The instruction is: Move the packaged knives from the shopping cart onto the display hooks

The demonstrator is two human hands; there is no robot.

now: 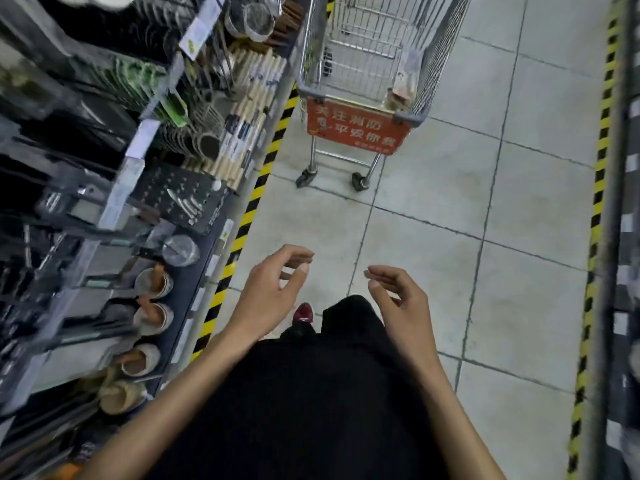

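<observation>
Left hand (273, 289) & right hand (398, 299) hover in front of the body, palms facing, fingers loosely curled; each grip relaxed, empty. Blurry packaged knife (403, 81) leans inside silver wire shopping cart (367, 32), well ahead.

Open tiled aisle (433, 244) between shelving (138, 188) and shopping cart (360, 98) ahead.

The silver wire shopping cart (346, 97) is cut off by the top edge, and the pale flat package (403, 83) leaning in its right corner is too blurred to be identified. The goods on the dark shelving (69, 174) at the left are smeared by blur. The dark red shoe (303, 313) is half hidden by the black garment (311, 393).
</observation>
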